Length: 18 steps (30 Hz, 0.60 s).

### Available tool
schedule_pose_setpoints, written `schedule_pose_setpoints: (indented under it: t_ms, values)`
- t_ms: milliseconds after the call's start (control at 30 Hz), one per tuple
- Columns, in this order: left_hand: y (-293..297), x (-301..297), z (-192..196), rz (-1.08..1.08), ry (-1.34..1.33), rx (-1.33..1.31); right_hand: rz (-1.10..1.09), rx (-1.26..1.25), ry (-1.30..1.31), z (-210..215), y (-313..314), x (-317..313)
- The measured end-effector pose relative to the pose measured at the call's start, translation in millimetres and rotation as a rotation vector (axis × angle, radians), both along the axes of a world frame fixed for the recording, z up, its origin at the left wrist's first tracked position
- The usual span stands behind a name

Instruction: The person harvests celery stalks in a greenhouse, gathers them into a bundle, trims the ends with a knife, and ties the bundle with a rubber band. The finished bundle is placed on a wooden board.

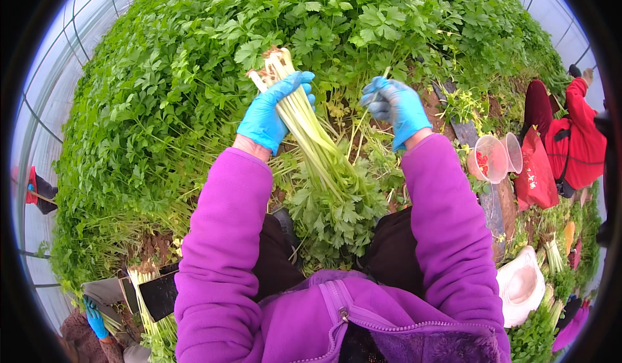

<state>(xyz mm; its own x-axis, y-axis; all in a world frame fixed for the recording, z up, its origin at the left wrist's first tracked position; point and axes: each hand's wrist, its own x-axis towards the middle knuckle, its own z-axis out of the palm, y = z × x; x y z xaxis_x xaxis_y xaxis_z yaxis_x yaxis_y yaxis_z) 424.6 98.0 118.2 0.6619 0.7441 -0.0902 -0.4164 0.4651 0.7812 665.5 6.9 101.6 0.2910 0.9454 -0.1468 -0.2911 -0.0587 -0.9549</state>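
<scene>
In my left hand (275,107), covered by a blue glove, is a thick bunch of celery (314,143). Its pale root ends point up and away, while the leafy tops hang down between my knees. My fingers wrap round the stalks just below the roots. To the right, my blue-gloved right hand (395,107) is closed in a pinch, apart from the bunch. A thin green stalk (357,132) runs down from its fingers, and a short tip shows above them. Standing celery plants (311,13) spread in front of both hands.
Clear plastic tubs (490,160) and a red bag (536,172) stand at right, near a person in red (578,133). A pale hat (521,285) lies lower right. At lower left, another person's gloved hand (96,317) is near cut celery (152,305).
</scene>
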Motion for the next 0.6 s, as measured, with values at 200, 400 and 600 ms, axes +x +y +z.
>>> schedule_pose_setpoints:
  t_ms: [200,400,600]
  values:
    - [10,-24,16,0.016,-0.142,-0.01,-0.495,0.01,-0.434,-7,-7,64]
    - [12,-27,29,0.028,-0.422,0.034,0.601,-0.026,-0.371,-8,-16,-14]
    - [21,-34,29,0.289,-0.169,0.134,0.627,-0.136,-0.777,10,-23,-57]
